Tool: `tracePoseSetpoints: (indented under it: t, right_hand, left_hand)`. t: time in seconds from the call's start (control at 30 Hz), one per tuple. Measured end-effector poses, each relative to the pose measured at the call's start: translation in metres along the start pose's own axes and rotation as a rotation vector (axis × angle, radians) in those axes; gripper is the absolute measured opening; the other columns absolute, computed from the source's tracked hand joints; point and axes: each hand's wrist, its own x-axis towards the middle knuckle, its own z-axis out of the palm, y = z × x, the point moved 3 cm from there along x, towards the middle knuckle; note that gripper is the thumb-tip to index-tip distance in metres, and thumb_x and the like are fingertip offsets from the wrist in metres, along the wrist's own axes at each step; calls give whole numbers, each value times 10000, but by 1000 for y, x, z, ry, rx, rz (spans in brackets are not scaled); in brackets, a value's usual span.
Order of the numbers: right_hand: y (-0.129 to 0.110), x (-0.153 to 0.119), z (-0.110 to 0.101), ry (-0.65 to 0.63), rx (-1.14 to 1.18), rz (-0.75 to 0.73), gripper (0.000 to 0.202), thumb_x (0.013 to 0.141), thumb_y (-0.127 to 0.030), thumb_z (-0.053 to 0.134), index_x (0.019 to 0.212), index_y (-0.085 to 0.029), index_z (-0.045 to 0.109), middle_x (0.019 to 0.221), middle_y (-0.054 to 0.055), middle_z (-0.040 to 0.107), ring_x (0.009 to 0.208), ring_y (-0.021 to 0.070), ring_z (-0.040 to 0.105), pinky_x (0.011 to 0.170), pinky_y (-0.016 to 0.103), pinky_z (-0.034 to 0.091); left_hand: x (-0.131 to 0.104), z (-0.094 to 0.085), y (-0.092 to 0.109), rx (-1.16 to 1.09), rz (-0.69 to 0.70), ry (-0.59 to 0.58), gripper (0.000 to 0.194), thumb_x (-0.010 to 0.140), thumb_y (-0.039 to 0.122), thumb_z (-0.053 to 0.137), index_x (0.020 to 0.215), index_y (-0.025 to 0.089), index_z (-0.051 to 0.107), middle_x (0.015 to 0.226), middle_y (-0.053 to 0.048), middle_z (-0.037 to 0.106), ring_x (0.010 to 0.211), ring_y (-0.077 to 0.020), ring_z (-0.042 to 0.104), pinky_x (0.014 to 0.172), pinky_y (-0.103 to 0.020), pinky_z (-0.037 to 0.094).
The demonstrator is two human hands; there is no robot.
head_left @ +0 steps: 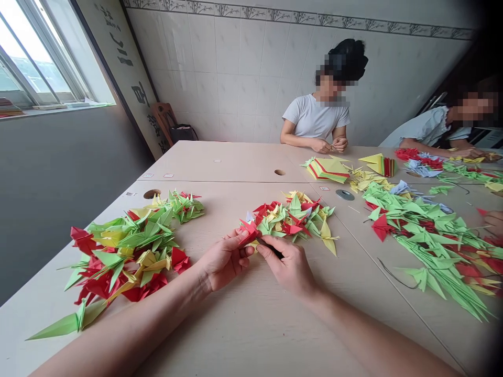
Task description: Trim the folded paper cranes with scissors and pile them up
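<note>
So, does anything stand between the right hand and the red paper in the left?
Only the dark tool held by the right hand, pointing toward the red paper in the left hand; no other obstacle shows. The paper pile lies beyond both hands.

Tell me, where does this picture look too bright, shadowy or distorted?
Head view: daylight washes out the white-framed glass window; head view: a soft shadow lies on the pale flat table beside the bare left forearm; head view: the right edge fades to black, and the grey-patterned tile border slants, perhaps from lens or head tilt.
</note>
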Motion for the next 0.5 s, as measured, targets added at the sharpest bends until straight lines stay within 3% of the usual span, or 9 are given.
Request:
tracePoseSetpoints:
  t: [0.33,0.5]
  right_hand:
    - [1,3,1,-5,-24,-45,175,837,-196,526,964,-194,647,830,26,692,707,152,621,658,253,484]
    - [-1,1,4,-110,-25,-68,172,837,-210,532,966,-185,644,860,44,685,750,158,623,696,264,486]
  left_hand:
    - [0,2,5,91,77,-6,114,731,195,646,822,155,590,878,-18,617,590,-63,569,445,-144,371]
    - [3,-2,21,272,298,61,149,695,252,681,777,160,597,765,10,594,608,-61,544,492,-149,372]
